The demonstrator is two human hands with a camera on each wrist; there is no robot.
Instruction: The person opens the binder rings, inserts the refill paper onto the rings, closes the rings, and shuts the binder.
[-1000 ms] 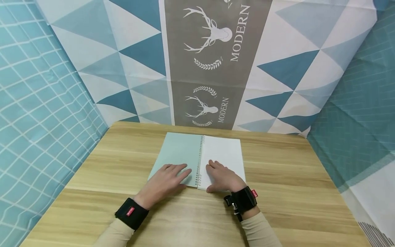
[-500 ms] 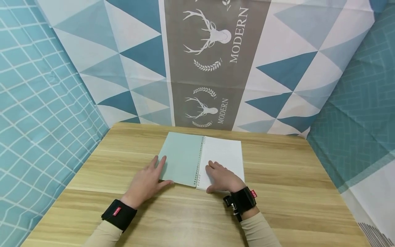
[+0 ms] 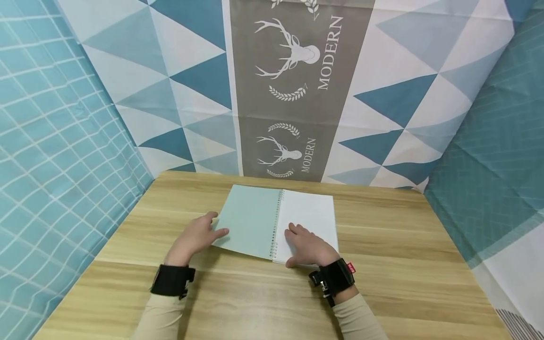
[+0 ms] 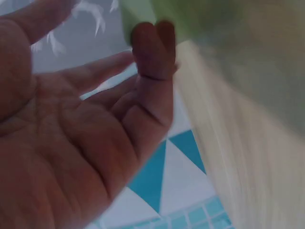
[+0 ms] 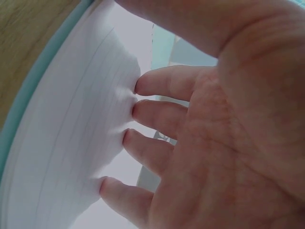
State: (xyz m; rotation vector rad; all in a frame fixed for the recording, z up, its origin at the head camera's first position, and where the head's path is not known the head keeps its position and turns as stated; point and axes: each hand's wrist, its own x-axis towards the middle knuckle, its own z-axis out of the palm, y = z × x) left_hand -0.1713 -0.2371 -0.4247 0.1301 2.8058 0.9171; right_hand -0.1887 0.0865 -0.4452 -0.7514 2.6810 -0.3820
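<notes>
A spiral notebook lies spread on the wooden table, its pale green cover [image 3: 248, 219] on the left and a white ruled page [image 3: 312, 208] on the right. My left hand [image 3: 193, 238] grips the cover's left edge near its lower corner, thumb above it and fingers curled at the rim. In the left wrist view, the curled fingertips [image 4: 152, 47] meet the green cover, while the thumb tip leaves the frame. My right hand [image 3: 310, 246] rests on the lower part of the page. Its spread fingertips [image 5: 138, 107] press the paper in the right wrist view.
A wood-grain table [image 3: 263, 302] surrounds the notebook. Behind it hangs a patterned cloth [image 3: 280, 94] with triangles and deer heads. Blue checked cloth [image 3: 63, 165] closes off the left side, and teal cloth [image 3: 488, 156] the right.
My left hand has moved left from over the cover beside the rings to its left edge, and has turned with the palm facing right. The right hand stays on the page.
</notes>
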